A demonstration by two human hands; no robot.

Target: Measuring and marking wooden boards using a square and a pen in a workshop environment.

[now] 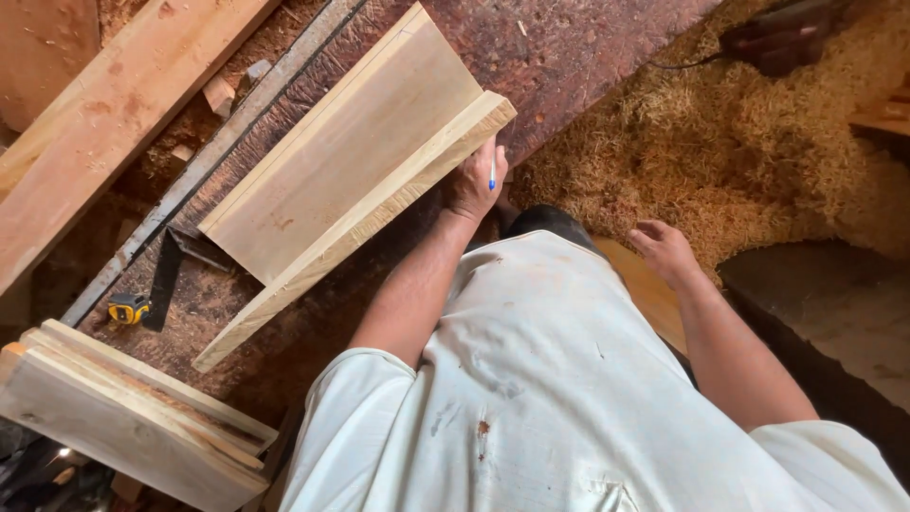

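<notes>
Gripping one board (353, 180) | left hand (474, 180), one pen (492, 174) | right hand (664, 251) free

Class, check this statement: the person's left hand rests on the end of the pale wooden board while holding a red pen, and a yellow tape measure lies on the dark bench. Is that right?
Not quite. The head view shows the pen is blue, not red. The rest stands: the left hand rests on the end of the pale wooden board, and the yellow tape measure lies on the dark bench.
</notes>
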